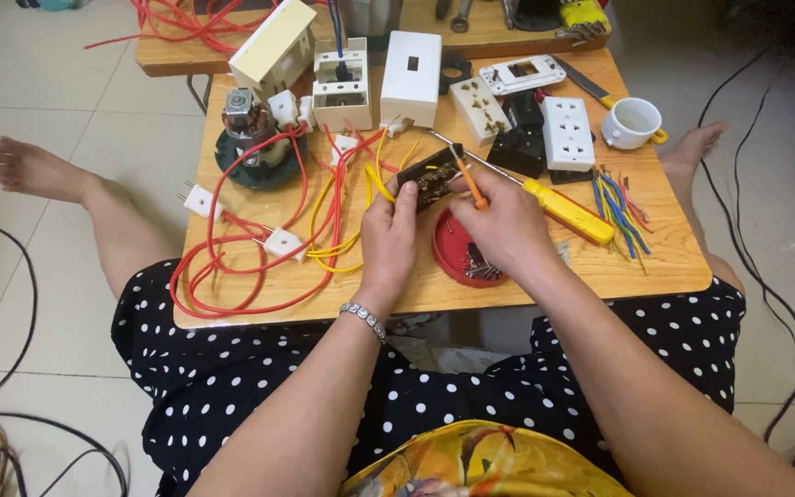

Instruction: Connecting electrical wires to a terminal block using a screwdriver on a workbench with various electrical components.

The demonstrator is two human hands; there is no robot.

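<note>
Left hand point(388, 241) grips dark socket part point(432, 180) above table point(526, 276); right hand point(506, 225) pinches small orange screwdriver point(467, 180) at it. Tip may slip off the screw, jab left fingers, or drop screws beside red lid point(460, 260)

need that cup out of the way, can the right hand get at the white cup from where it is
Probably not right away. The right hand is busy holding a small orange screwdriver at the dark part. The white cup stands unblocked on the table corner, so the path looks free once the tool is set down.
</note>
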